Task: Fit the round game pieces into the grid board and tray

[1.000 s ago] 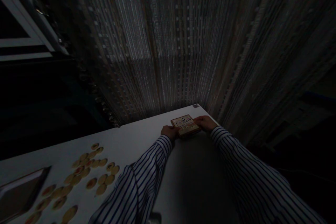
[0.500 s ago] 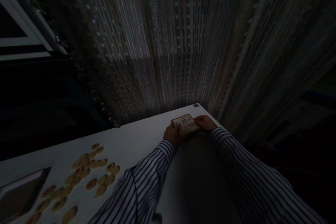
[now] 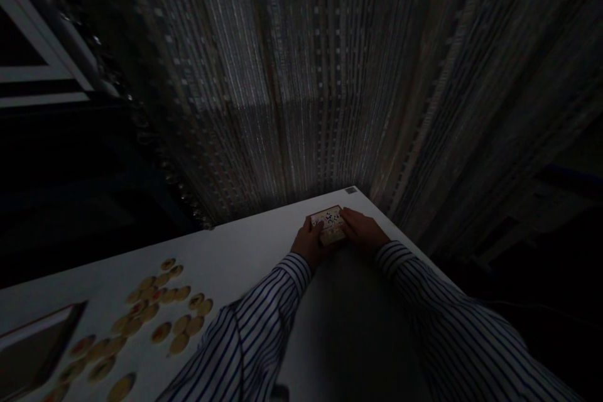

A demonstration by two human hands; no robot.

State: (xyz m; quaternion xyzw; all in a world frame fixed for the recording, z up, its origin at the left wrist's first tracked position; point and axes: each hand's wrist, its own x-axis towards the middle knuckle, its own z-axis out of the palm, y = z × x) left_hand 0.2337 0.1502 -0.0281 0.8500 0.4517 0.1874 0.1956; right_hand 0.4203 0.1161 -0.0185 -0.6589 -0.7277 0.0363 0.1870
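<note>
Near the far right corner of the white table (image 3: 254, 235) is a small flat box (image 3: 332, 233) with dark lettering and a patterned print on its top. My left hand (image 3: 308, 244) grips the box's left side, thumb on the top face. My right hand (image 3: 365, 230) is closed around its right side and covers that end. The undersides of both hands are hidden, and I cannot tell whether the box rests on the table or is held just above it.
Several round wooden game pieces (image 3: 147, 312), some with red or dark marks, lie scattered at the left. A dark-rimmed tray or open box (image 3: 35, 352) stands at the lower left edge. A string curtain (image 3: 292, 107) hangs right behind the table.
My right hand has slid left and further over the box, now covering more of its right end. My left hand keeps its grip almost in place.
</note>
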